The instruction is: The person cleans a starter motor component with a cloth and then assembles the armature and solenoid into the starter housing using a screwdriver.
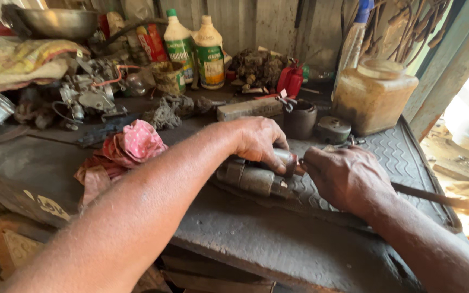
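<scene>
Both hands meet at the grey metal cylinder (256, 176) lying across the bench (278, 239): left hand (259, 142) clamps its right end, right hand (346, 176) closes on a long tool (435, 198) touching that end.

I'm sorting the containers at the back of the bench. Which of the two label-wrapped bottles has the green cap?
The left bottle, next to the red packets. Its cap is green, while the right bottle beside it has a cream cap matching its body.
</scene>
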